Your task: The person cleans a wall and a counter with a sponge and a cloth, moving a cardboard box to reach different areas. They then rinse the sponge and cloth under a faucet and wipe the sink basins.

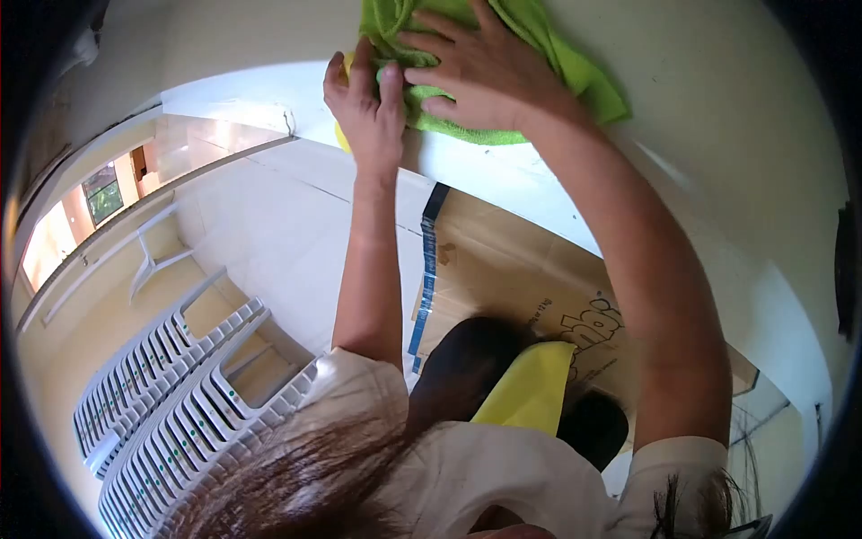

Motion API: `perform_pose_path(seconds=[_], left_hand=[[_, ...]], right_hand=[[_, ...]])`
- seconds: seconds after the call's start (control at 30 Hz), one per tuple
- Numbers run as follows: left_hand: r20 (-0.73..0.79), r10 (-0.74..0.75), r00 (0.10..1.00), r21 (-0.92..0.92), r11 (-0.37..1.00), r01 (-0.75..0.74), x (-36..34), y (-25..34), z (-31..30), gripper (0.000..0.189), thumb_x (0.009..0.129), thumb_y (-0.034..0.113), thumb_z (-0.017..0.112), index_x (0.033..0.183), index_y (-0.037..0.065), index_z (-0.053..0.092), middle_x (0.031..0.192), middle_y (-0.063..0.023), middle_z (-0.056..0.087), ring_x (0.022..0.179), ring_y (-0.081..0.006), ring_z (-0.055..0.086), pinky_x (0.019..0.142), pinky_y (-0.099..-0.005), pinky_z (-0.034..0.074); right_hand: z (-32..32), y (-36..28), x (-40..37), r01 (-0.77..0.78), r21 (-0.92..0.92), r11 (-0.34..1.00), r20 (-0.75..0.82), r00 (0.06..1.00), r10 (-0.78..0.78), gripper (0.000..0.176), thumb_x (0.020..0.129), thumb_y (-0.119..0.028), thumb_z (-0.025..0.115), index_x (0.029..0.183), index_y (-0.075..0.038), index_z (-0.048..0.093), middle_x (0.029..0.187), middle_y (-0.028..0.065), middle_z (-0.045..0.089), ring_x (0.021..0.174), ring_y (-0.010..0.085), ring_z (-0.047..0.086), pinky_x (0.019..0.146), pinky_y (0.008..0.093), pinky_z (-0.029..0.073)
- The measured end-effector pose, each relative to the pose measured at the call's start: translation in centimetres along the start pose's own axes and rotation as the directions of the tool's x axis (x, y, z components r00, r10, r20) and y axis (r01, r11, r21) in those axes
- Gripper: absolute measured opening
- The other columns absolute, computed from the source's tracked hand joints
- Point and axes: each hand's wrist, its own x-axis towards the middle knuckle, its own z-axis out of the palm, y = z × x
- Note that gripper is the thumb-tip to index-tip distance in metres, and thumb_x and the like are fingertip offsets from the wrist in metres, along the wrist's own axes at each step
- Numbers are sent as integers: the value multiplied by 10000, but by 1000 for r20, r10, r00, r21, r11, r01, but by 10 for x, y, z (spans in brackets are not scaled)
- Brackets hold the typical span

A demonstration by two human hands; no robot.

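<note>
A bright green cloth point(588, 83), bunched and folded in places, lies on the white surface at the top of the view. My right hand point(480, 67) rests on this cloth with its fingers spread apart, pressing on it from above. Beside it, at the cloth's left edge, my left hand point(368, 112) has its fingers curled around a yellow object point(341, 136). Only slivers of that object show past the fingers, so its kind is hidden. A small green part shows near the left thumb.
Below the white ledge point(489, 162), a printed cardboard sheet point(503, 242) lies on the pale tiled floor point(296, 202). A yellow cloth point(525, 386) hangs near my dark-clad legs. Stacked grey plastic chairs point(180, 422) stand at the lower left, and a window point(103, 193) is beyond.
</note>
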Motion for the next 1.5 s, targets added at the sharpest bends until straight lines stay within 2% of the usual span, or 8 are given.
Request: perform_pose_path(seconds=[0.13,0.5,0.67,0.77,0.83,0.9,1.07,1.5], left_hand=[[162,-248,955,-508,809,296,-6,0,-22,548,845,122,574,1347,150,359,1295,-141,333,1156,-236,425,966,-332,379],[255,-170,952,-652,697,299,15,72,-44,464,730,-81,626,1164,9,485,1189,-142,505,1032,-203,539,847,-277,475],[39,339,940,45,939,-340,-4,109,30,289,778,101,633,1055,39,576,1151,-81,543,928,-218,589,784,-362,480],[-27,681,732,710,529,-465,13,89,33,253,844,183,512,970,-32,556,1018,-225,561,959,-301,554,755,-424,510],[176,-144,974,-235,954,184,32,88,14,239,855,129,463,982,-67,513,1046,-275,541,1015,-360,532,825,-471,478],[49,402,914,561,746,-359,41,14,26,253,865,122,447,1039,-56,490,1106,-253,528,1065,-373,506,896,-474,434],[110,-90,990,730,683,-19,108,-94,20,234,873,177,465,1009,0,538,1117,-174,545,1082,-285,505,910,-411,424],[-59,-513,857,644,637,425,168,-232,1,272,805,296,562,964,83,622,1046,-103,602,996,-267,563,813,-420,462]], right_hand=[[30,-32,-36,-325,-193,926,-132,944,303,432,835,-262,502,1260,-190,466,1310,24,438,1273,192,326,1055,512,182],[-35,-20,-122,-360,-30,933,66,930,361,390,847,-219,537,1234,-198,497,1302,16,437,1247,183,355,1070,450,199],[-22,0,-95,-379,-185,907,-104,925,366,427,748,-155,588,1162,-73,523,1233,61,474,1244,212,364,1039,457,236],[-8,-3,-49,-371,-282,885,-108,929,355,451,790,-126,553,1229,-64,474,1308,50,420,1263,210,339,1039,432,250],[8,2,-14,-337,-235,912,-122,941,316,474,765,-179,575,1222,-98,482,1283,43,443,1249,219,352,1031,469,245],[25,8,25,-179,-383,906,3,981,195,459,925,-398,323,1290,-142,434,1362,61,380,1282,250,304,1077,527,116],[63,-2,144,-90,-312,946,20,995,101,456,937,-368,269,1323,-162,400,1392,50,353,1311,226,273,1080,533,105],[102,-26,276,85,-332,939,218,976,-12,505,868,-407,468,1317,-185,403,1426,-10,306,1325,183,253,1090,521,82]])
